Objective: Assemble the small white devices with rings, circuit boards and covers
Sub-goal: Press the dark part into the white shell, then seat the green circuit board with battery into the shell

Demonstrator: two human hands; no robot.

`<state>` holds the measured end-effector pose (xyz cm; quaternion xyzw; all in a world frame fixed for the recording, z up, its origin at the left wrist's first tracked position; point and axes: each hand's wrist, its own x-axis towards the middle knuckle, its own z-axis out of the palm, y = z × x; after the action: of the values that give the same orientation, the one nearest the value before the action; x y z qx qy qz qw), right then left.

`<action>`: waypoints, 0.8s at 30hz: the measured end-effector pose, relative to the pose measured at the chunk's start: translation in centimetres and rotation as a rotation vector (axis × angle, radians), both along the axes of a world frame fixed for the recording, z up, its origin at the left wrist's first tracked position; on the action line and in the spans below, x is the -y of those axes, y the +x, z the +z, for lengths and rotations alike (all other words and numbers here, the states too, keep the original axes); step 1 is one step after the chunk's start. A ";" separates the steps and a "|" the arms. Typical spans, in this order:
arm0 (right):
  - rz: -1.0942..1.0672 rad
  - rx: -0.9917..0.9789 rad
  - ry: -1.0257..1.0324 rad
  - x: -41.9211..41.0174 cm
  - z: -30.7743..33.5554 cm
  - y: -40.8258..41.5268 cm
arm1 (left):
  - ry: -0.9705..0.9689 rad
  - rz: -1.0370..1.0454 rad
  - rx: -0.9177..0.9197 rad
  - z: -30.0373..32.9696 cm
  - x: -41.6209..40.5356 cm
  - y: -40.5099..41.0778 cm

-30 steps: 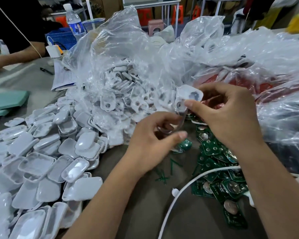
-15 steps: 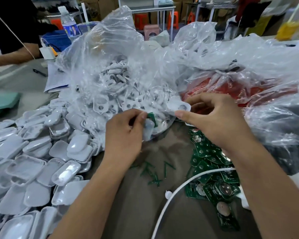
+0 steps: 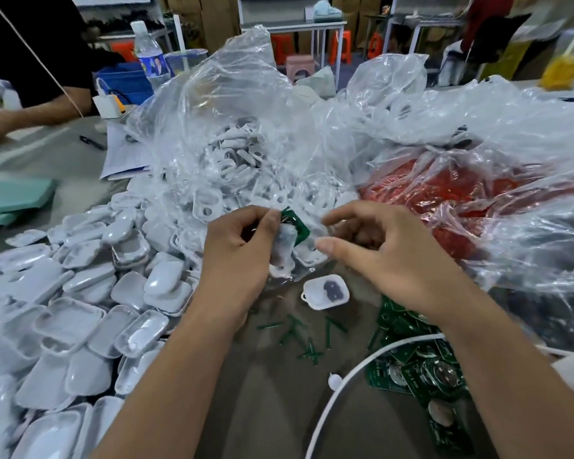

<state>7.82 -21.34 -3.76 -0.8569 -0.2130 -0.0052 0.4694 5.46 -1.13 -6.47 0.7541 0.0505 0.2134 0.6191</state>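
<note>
Presently, left hand pinches a green circuit board against a white shell. Right hand hangs beside it, fingers loosely spread, holding nothing. One white case lies on the table below.

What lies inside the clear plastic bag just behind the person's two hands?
The clear plastic bag holds a heap of white device shells, several showing a round hole. Crinkled, glaring plastic hides how deep the heap goes and what lies beneath it.

green circuit board pinched upright against a white shell; another white shell lies open-side-up on the table.
</note>
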 end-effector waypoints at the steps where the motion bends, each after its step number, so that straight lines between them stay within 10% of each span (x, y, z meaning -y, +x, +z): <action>1: 0.021 -0.014 0.082 -0.5 -0.1 -0.1 | 0.022 -0.045 0.008 0.2 0.2 -0.1; 9: 0.010 -0.085 0.297 -0.9 -0.5 -0.1 | 0.050 -0.227 -0.058 1.4 -1.2 -0.9; 16: -0.022 0.151 -0.067 -1.6 -0.7 -0.5 | 0.121 -0.297 -0.136 2.9 -3.3 -2.0; 24: 0.065 0.122 -0.279 -0.5 -0.6 -0.1 | 0.655 -0.351 -0.289 3.9 -2.8 -3.0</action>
<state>7.72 -20.85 -4.31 -0.9045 -0.2673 -0.0127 0.3321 2.42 1.69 -2.61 0.9311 -0.0634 0.0007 0.3592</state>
